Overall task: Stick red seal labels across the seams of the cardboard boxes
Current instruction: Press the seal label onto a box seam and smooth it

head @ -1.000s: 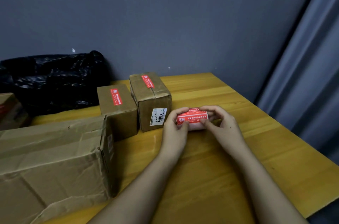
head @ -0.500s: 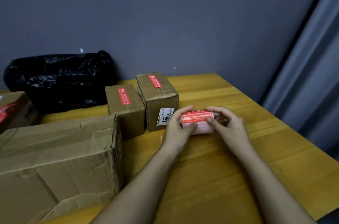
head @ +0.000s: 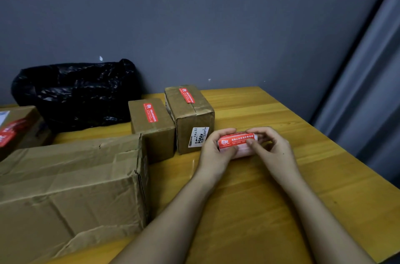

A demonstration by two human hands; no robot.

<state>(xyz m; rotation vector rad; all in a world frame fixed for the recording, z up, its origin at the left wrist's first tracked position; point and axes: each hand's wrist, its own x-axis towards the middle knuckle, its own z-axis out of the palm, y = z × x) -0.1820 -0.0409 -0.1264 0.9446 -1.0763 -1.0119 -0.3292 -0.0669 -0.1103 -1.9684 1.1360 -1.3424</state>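
Both hands had barely shifted over the last second; the view only panned left. Between them the label roll [head: 237,144] lay on its side, long axis running from left hand [head: 213,151] to right hand [head: 272,151], just above the table [head: 281,209]. Left fingers curled round its near end; the right thumb and fingers pinched at the top label's edge. Left of the hands, the large box [head: 71,188] showed no seal, nearer the left hand.

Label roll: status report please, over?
Left hand and right hand both grip label roll over table. Two small boxes sealed. Nothing blocking.
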